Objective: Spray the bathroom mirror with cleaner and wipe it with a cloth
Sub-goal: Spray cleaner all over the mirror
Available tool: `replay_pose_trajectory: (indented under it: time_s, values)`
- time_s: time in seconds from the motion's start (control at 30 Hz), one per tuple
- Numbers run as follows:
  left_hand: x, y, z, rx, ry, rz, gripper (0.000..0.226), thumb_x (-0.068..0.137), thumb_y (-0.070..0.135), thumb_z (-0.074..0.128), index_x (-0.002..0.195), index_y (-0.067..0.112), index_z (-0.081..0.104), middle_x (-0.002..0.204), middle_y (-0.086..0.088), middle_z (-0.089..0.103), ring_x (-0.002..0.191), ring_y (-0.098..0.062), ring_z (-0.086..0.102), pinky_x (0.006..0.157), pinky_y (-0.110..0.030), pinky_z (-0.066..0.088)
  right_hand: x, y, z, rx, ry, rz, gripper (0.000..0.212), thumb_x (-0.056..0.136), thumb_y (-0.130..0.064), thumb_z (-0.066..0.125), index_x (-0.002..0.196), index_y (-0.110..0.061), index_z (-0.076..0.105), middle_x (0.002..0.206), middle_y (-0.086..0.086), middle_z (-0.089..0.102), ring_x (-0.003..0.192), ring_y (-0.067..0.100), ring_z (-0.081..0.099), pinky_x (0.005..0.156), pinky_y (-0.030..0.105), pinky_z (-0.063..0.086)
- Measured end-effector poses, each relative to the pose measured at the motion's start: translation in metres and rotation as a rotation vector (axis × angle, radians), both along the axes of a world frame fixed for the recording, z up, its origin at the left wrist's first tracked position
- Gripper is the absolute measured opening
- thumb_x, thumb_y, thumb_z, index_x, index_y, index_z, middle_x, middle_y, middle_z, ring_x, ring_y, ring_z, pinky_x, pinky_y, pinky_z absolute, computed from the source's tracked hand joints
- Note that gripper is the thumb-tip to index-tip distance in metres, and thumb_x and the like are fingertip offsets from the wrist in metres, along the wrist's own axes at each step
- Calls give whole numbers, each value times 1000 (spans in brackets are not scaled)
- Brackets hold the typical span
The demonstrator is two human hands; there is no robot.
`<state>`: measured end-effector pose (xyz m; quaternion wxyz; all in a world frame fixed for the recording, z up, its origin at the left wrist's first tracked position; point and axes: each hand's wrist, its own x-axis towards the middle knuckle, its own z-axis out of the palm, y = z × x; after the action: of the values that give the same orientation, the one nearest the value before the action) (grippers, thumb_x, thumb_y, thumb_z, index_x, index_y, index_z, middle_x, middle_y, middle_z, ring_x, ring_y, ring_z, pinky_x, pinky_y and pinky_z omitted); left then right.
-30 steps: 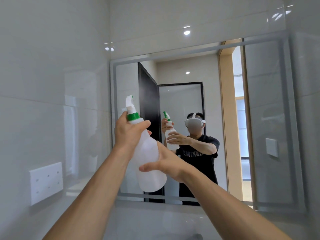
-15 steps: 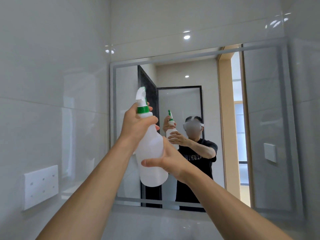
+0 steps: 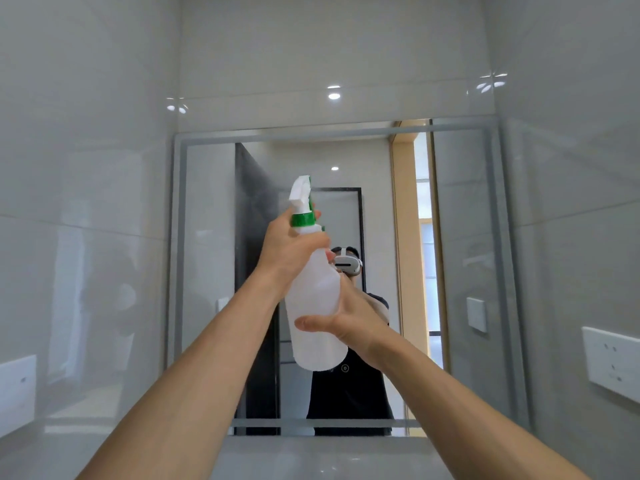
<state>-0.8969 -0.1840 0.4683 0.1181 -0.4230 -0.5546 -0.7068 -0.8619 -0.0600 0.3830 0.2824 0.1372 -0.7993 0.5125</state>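
The framed bathroom mirror [image 3: 457,271] hangs on the tiled wall straight ahead. I hold a translucent white spray bottle [image 3: 317,303] with a green collar and white trigger head in front of it, nozzle raised toward the glass. My left hand [image 3: 289,249] wraps the bottle's neck, a finger on the trigger. My right hand [image 3: 346,317] cups the lower body of the bottle from the right. A faint mist hangs on the mirror left of the nozzle. No cloth is in view. My reflection stands behind the bottle.
Glossy grey tiled walls close in on both sides. A white socket plate [image 3: 611,363] sits on the right wall and another white plate [image 3: 17,389] on the left wall. A pale ledge [image 3: 311,455] runs below the mirror.
Both hands have lifted the bottle higher and more to the middle of the mirror. My view has swung right. A haze of spray now shows on the glass near the nozzle.
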Motion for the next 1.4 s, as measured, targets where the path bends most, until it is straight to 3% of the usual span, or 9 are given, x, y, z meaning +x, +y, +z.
replay_pose_trajectory:
  time_s: [0.1, 0.3, 0.4, 0.57, 0.73, 0.87, 1.07, 1.23, 1.4]
  values:
    - [8, 15, 6, -20, 49, 15, 43, 75, -6, 68, 114, 9, 60, 118, -9, 64, 71, -35, 70, 66, -39, 61, 12, 13, 3, 0, 40, -25, 78, 71, -19, 86, 134, -35, 43, 122, -5, 62, 114, 15, 61, 92, 36, 54]
    - [22, 48, 8, -17, 62, 26, 32, 70, -1, 71, 98, 0, 58, 82, -13, 62, 60, -26, 67, 67, -50, 60, 32, 41, 4, 10, 32, -126, 82, 57, -37, 88, 128, -40, 47, 121, -4, 64, 117, 21, 62, 101, 50, 52]
    - [29, 63, 8, -45, 70, 17, 27, 73, 1, 72, 93, 9, 57, 82, -14, 62, 57, -24, 68, 69, -50, 60, 45, 53, 2, 5, 12, -152, 83, 62, -34, 89, 131, -40, 44, 122, -3, 64, 117, 23, 61, 101, 49, 52]
    - [41, 83, 11, -84, 83, -71, 40, 77, 2, 73, 113, 10, 59, 106, -13, 64, 72, -28, 72, 63, -36, 61, 67, 68, 5, -23, -8, -180, 80, 68, -25, 87, 133, -28, 40, 125, 3, 59, 115, 22, 61, 98, 44, 55]
    - [59, 104, 15, -81, 93, -169, 41, 76, -3, 70, 114, 5, 59, 105, -13, 63, 69, -29, 71, 64, -37, 62, 85, 89, 5, -50, 6, -258, 85, 65, -30, 88, 135, -32, 40, 125, 1, 60, 116, 22, 60, 101, 49, 52]
    - [74, 124, 14, -85, 70, -146, 32, 71, -2, 71, 102, 1, 63, 87, -14, 66, 63, -27, 70, 66, -48, 63, 99, 106, -1, -60, 5, -301, 90, 60, -33, 90, 136, -31, 41, 125, 3, 62, 116, 24, 63, 100, 52, 53]
    - [91, 147, 6, -100, 36, -206, 29, 69, -5, 70, 96, 2, 62, 82, -12, 61, 64, -33, 68, 53, -29, 55, 120, 124, -12, -85, -9, -368, 90, 59, -34, 89, 136, -32, 42, 123, 2, 63, 113, 23, 64, 99, 49, 54]
    - [101, 153, -5, -146, 14, -295, 35, 77, -10, 65, 111, -2, 60, 90, -13, 57, 74, -31, 63, 49, -20, 53, 128, 134, -23, -100, -29, -409, 90, 61, -32, 89, 137, -33, 41, 122, 1, 63, 114, 22, 63, 100, 50, 53]
    - [102, 157, -27, -212, 35, -269, 30, 83, -4, 67, 108, 9, 56, 92, -14, 58, 68, -19, 62, 42, -9, 45, 131, 136, -43, -111, -75, -434, 89, 62, -33, 87, 136, -33, 38, 122, 0, 60, 114, 21, 61, 102, 49, 51]
